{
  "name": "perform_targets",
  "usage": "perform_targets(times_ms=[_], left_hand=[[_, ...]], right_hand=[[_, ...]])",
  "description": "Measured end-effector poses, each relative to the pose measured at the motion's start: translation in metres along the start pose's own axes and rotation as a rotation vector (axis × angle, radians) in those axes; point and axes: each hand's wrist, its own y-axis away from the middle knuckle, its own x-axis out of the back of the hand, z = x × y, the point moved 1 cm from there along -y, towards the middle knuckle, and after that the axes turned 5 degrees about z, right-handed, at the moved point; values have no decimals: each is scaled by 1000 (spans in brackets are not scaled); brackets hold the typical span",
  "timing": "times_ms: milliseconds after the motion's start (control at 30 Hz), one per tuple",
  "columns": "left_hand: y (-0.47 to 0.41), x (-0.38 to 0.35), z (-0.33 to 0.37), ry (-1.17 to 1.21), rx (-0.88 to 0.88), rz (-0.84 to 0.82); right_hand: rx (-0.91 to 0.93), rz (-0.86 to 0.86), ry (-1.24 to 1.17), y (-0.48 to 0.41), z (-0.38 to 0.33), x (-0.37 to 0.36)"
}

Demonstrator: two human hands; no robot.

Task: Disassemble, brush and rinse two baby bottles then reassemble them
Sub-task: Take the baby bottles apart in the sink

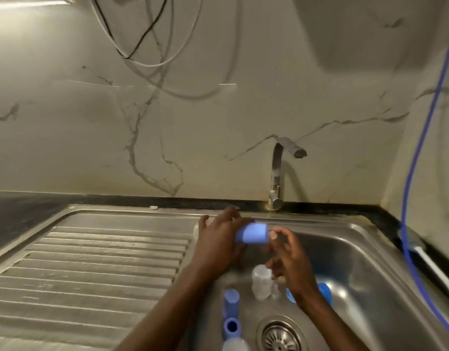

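Left hand [218, 240]: we see it wrapped round a baby bottle [200, 228] at the centre of the frame, over the basin's left rim. Only a pale end of the bottle shows past the fingers.
Blue cap [252, 233]: it sits on that bottle's right-pointing end and lies sideways between the two hands.
Right hand [290, 257]: its fingers are curled, and the thumb and forefinger pinch the cap's right end.
Sink [370, 249]: a steel basin at lower right, with a ribbed drainboard [91, 262] filling the lower left.
Clear bottle [261, 282]: uncapped, it stands in the basin just below the hands.
Loose pieces: we see a tall blue part [231, 301] and a round blue part [232, 325] left of the drain [279, 335]. A blue piece [325, 293] is half hidden behind the right wrist.
Pale item [234, 345]: it is cut off at the bottom edge, and we cannot tell what it is.
Tap [276, 173]: it stands behind the basin with its spout turned right.
Blue hose [420, 148]: it runs down the right side of the frame.
Cables [142, 46]: they loop across the marbled wall at upper left.
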Motion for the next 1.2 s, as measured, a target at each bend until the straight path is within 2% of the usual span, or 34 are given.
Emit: perform_targets(times_ms=[67, 200, 300, 667, 733, 800, 867, 900, 1000, 1067, 1200], left_hand=[[16, -19, 20, -104, -76, -112], [22, -37, 26, 72, -53, -195], [21, -46, 20, 224, 45, -265], [13, -44, 6, 424, 102, -431], [14, -41, 2, 505, 106, -451], [18, -39, -8, 620, 155, -466], [24, -39, -16, 707, 245, -394], [25, -40, -17, 712, 286, -305], [24, -43, -9, 611, 272, -43], [23, -48, -1, 597, 195, -40], [23, -58, 1, 604, 162, -48]], right_hand=[[-52, -48, 24, 4, -5, 5], [-50, -26, 268, 5, -2, 25], [-72, 2, 271, 1, 0, 29], [-116, -110, 231, -5, 1, 26], [-118, -93, 184, -7, 1, 29], [-134, 8, 24, -13, -3, 41], [-151, 110, -171, -20, -6, 63], [-141, 145, -184, -22, -5, 74], [-120, 250, 203, -22, 10, 103], [-189, 275, 501, -23, 17, 113], [-357, 5, 1180, -39, 33, 120]])
